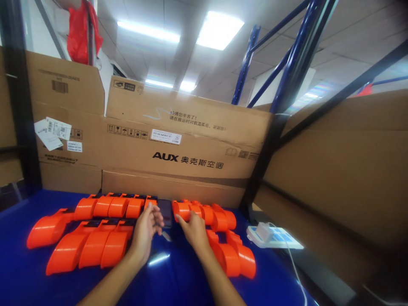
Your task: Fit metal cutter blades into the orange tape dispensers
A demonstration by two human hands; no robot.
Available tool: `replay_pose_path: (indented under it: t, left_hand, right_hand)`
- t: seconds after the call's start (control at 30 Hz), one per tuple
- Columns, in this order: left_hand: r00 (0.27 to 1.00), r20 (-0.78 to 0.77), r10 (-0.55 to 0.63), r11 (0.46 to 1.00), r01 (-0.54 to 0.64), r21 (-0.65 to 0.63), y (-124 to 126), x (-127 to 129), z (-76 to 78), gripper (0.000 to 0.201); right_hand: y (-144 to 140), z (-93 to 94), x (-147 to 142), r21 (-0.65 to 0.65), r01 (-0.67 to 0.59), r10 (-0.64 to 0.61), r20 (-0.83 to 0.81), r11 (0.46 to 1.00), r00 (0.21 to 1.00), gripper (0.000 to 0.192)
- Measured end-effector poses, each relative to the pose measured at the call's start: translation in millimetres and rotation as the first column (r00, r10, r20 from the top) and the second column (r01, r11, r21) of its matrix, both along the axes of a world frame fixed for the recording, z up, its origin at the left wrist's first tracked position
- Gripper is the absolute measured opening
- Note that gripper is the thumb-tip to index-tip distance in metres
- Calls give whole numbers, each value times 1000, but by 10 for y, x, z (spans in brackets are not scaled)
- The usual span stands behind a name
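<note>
While both our hands reach toward the back edge of the blue tabletop [178, 276], rounded orange parts lie in groups on either side. From the head view, we see our left hand [147, 231] with its palm turned inward, the fingers loosely curled and a little apart, with nothing visible between them; it overlaps the end of the left group. Our right hand [195, 229] has its thumb and forefinger apart beside the nearest orange part [181, 210] of the right group; we cannot tell whether they grip it.

The left group's back row [102, 206] runs along the back edge toward the left corner, with its front row [92, 248] nearer us. More right-hand parts [246, 260] lie toward the right edge. Between the groups, at the back edge, we have a dark phone-like slab [165, 212]. By the right edge sits a white power strip [288, 241] with a plug [264, 232] in it. A cardboard panel [188, 144] stands behind.
</note>
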State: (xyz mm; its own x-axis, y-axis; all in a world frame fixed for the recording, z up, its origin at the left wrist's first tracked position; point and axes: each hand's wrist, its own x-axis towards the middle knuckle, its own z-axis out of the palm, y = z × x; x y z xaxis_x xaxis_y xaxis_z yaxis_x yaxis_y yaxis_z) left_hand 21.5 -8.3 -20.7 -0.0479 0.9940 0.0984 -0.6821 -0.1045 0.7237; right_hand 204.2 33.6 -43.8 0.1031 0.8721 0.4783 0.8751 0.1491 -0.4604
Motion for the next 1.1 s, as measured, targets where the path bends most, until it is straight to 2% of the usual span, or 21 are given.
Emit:
replay_pose_path:
  t: [0.17,0.27,0.5,0.6,0.67,0.73,0.87,0.97,1.1]
  left_hand:
    - [1000,-15,-1,1000,1,2,29,-10,-23,48]
    - [999,-38,-4,1000,5,5,33,-14,-25,47]
    - [998,-55,1,1000,-1,1,42,-16,-34,48]
    - [998,-60,15,1000,-15,0,42,-19,-37,47]
    - [998,-64,22,1000,-22,0,35,-22,-32,46]
    - [998,-65,24,1000,-24,2,23,-21,-23,46]
    - [997,-67,27,1000,-27,5,8,-16,-17,45]
    - [997,-72,27,1000,-27,2,5,-13,-17,44]
    - [997,-81,20,1000,-19,7,-16,-13,8,43]
  right_hand:
    - [-103,35,8,-13,19,-19,5,1000,1000,64]
    - [-142,43,7,-16,3,-3,10,1000,1000,68]
    - [-168,54,-2,-18,-16,16,23,1000,1000,63]
    - [-203,110,21,87,-34,32,16,996,999,54]
    - [-223,168,52,168,2,-8,37,986,999,43]
    - [-226,231,87,194,66,-90,117,979,989,42]
    - [-182,307,116,116,190,-220,378,975,899,62]
    - [-138,294,98,21,228,-209,487,973,848,71]
    - [-110,248,101,-41,253,-193,532,967,825,73]
